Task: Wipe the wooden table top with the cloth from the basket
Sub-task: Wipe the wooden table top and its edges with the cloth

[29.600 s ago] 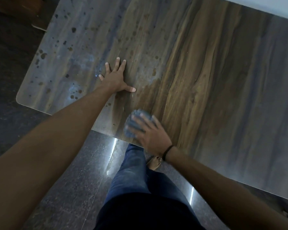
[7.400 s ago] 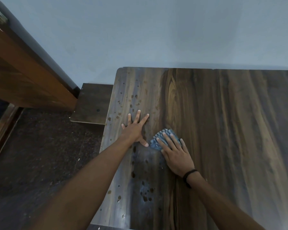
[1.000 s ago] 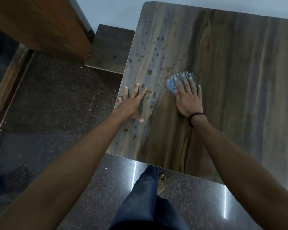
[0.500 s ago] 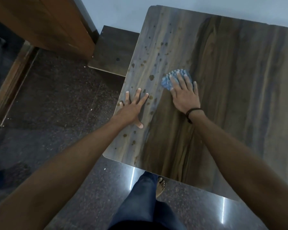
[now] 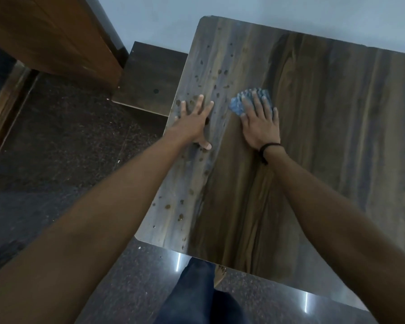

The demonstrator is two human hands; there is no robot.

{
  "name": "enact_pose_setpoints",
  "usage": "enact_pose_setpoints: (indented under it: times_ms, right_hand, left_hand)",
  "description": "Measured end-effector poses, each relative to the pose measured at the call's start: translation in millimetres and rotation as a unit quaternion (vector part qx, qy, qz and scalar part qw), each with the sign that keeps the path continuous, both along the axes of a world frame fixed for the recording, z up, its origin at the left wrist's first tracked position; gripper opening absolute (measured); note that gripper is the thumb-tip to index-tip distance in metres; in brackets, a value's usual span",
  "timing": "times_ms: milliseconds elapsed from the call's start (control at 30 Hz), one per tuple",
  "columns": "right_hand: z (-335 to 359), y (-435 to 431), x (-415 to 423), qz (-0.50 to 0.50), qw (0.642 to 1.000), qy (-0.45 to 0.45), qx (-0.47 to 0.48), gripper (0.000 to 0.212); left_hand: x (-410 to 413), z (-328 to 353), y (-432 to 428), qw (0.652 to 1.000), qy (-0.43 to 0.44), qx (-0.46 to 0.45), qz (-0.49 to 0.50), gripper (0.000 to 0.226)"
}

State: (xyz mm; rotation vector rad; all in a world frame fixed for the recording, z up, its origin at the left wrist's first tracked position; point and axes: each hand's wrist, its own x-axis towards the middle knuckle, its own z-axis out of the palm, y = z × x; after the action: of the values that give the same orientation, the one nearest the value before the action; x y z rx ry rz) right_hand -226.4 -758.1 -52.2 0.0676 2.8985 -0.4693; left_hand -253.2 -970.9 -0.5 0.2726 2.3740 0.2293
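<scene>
Blue cloth on brown streaked wood-grain table top with dark spots; black wristband.

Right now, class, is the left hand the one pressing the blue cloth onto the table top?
No: the right hand presses the blue cloth; the left hand lies flat on the spotted table top.

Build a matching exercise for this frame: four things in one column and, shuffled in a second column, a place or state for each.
Things
1. left hand
2. right hand
3. cloth
4. spots

Places or states
A. blue, under straight fingers
B. flat on the table, near its left edge
C. pressing down on the cloth
D. scattered down the table's left strip

Pairs: 1-B, 2-C, 3-A, 4-D
</scene>
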Motion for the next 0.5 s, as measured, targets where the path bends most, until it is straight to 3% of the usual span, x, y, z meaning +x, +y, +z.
enact_pose_setpoints:
  times_ms: [100, 267, 500]
  right_hand:
    - [-3.9, -12.7, 20.9, -0.016, 1.000, 0.010, -0.002, 0.054]
    - [-5.1, -23.5, 122.6, 0.069, 0.997, 0.008, 0.026, 0.054]
    - [4.7, 20.4, -59.2, 0.000, 1.000, -0.007, -0.017, 0.054]
  left_hand:
    - [4.4, -9.7, -1.8, 1.000, -0.011, 0.006, 0.006, 0.134]
    - [1.2, -14.1, 0.8, 1.000, -0.012, 0.010, 0.015, 0.136]
    - [-4.7, -16.5, 4.0, 1.000, -0.024, 0.005, 0.016, 0.138]
